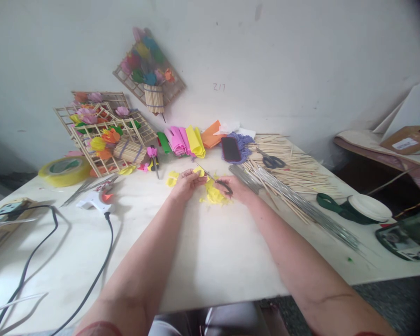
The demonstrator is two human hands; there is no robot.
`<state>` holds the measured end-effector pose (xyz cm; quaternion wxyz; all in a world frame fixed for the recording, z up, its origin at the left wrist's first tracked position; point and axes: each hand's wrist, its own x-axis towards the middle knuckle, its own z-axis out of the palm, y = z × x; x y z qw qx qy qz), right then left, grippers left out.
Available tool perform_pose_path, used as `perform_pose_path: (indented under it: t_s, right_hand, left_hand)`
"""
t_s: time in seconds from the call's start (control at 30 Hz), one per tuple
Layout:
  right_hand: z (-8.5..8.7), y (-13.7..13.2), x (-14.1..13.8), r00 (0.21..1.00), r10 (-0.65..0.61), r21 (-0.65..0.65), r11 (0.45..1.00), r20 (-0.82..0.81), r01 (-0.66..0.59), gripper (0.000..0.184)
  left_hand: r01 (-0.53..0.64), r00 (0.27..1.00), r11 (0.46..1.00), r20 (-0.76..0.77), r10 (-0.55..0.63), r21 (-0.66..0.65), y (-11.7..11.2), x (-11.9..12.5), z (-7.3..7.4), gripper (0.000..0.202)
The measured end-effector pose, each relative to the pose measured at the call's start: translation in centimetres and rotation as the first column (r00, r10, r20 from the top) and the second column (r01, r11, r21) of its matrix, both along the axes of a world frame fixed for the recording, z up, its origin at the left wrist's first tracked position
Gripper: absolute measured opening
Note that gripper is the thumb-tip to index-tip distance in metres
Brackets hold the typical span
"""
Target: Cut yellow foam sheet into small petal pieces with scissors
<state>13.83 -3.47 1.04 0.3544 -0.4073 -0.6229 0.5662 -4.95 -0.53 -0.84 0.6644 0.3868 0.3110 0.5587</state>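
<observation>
My left hand [186,185] pinches a small piece of yellow crepe paper [199,171] above the table. In my right hand [235,186] is a pair of scissors [225,187] with dark handles; its blades point up and left, close to the yellow piece. Below and between both hands lies a pile of yellow paper scraps [216,195]. Several cut yellow petals [171,178] rest just left of my left hand. The exact contact between blades and paper is too small to make out.
Rolled crepe paper [197,141], a phone [231,149] and purple yarn [245,144] lie behind my hands. Thin sticks [301,172], metal wires [308,210] and other scissors [271,160] spread to the right. A corded glue gun [97,198], tape roll [66,170] and flower-decorated frames [107,144] stand left.
</observation>
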Motion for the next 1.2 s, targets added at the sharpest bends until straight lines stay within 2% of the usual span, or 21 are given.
perform_pose_path:
  t_s: [0.47, 0.67, 0.97, 1.2]
  right_hand:
    - [-0.54, 0.42, -0.09, 0.998, -0.032, 0.013, 0.999, 0.049, 0.031, 0.026]
    - [-0.37, 0.15, -0.14, 0.999, -0.034, -0.029, 0.999, 0.025, 0.035, 0.026]
    - [-0.51, 0.13, -0.02, 1.000, -0.002, -0.021, 1.000, -0.002, 0.002, 0.029]
    - [-0.66, 0.15, -0.03, 1.000, 0.002, -0.064, 0.998, -0.018, -0.003, 0.029]
  left_hand:
    - [-0.019, 1.000, 1.000, 0.004, 0.018, 0.016, -0.07, 0.03, 0.06, 0.019]
    - [-0.028, 1.000, 0.999, 0.006, 0.028, 0.023, -0.01, 0.07, -0.04, 0.017]
    - [0.027, 1.000, 0.999, -0.007, -0.027, 0.047, 0.04, -0.03, -0.14, 0.015]
    - [0.079, 0.997, 0.995, -0.029, -0.078, 0.054, 0.23, -0.12, -0.53, 0.013]
